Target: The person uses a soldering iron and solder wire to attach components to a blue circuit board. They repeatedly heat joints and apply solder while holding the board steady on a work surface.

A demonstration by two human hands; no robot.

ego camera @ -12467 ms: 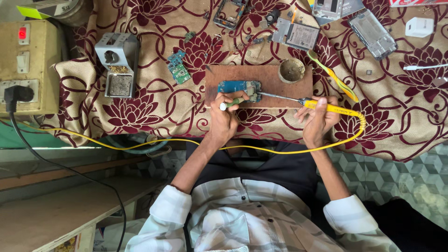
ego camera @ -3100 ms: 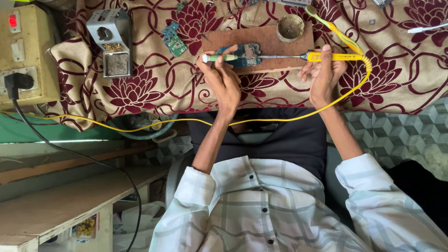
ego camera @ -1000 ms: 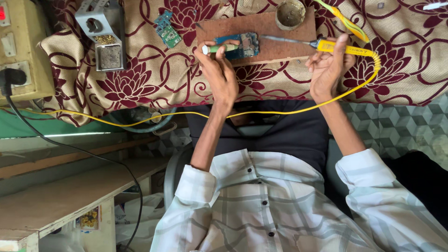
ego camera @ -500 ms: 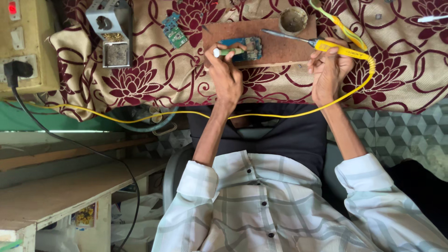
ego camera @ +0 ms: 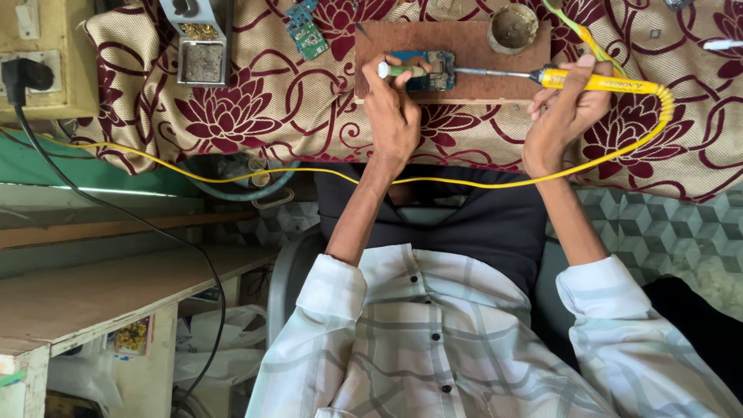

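Since a moment ago the iron (ego camera: 600, 80) tip is reaching the board (ego camera: 424, 71), top centre; I'm gripping it in my right hand (ego camera: 563, 120), my left hand (ego camera: 393, 116) pinching a green tool (ego camera: 401, 70); soldering seems midway.

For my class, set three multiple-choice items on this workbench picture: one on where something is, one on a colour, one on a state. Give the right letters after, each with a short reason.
1. Where does the small circuit board being worked on lie?
A. on the brown wooden block
B. on the bare floor
C. in the round tin

2. What colour is the handle of the soldering iron?
A. black
B. yellow
C. red

3. What is the state of the left hand?
A. open and flat on the cloth
B. resting in the lap
C. closed on a green-and-white tool

Answers:
1 A: the board sits on the wooden block, beside the round tin.
2 B: the handle in the right hand is yellow, like its cord.
3 C: its fingers wrap the green-and-white tool at the board.
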